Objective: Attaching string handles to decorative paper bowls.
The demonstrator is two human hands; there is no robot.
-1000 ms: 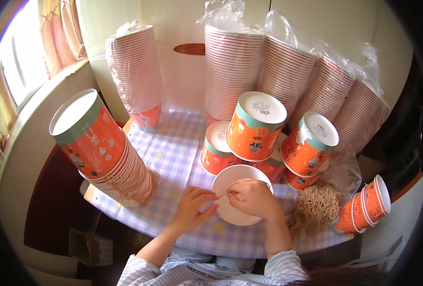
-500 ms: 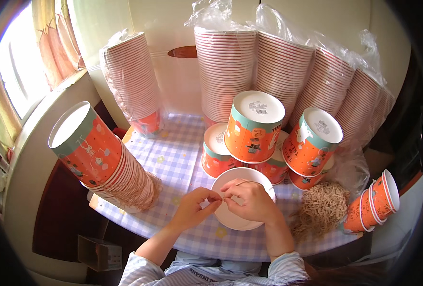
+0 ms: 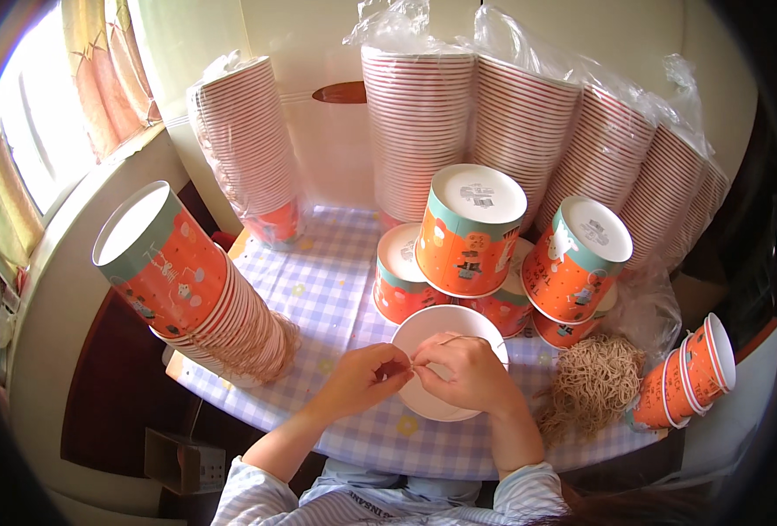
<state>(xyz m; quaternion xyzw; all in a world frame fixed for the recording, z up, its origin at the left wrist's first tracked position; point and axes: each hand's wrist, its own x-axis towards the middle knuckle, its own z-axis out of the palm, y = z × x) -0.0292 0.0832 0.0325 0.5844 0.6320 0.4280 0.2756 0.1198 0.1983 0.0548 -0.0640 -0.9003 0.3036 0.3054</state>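
Note:
Both of my hands meet over an open white paper bucket (image 3: 421, 327) standing mouth up near the table's front. My left hand (image 3: 368, 379) is closed in a pinch, its fingertips touching those of the other hand. My right hand (image 3: 467, 375) pinches as well, and a thin tan string (image 3: 478, 338) shows above its knuckles. The stretch of string between the fingertips is too fine to see clearly. A tangled heap of the same tan strings (image 3: 594, 377) lies to the right of the bucket.
Upturned orange buckets (image 3: 467, 250) are piled behind the open one. At left leans a nested bucket stack (image 3: 230, 311) with strings around it. Tall wrapped stacks (image 3: 419, 131) line the back. Orange cups (image 3: 686, 368) tilt at the right edge; a carton (image 3: 184, 462) sits below the table.
My hands stay pinched together over the bucket, with only slight finger movement. The whole view has shifted a little; nothing on the table has visibly moved.

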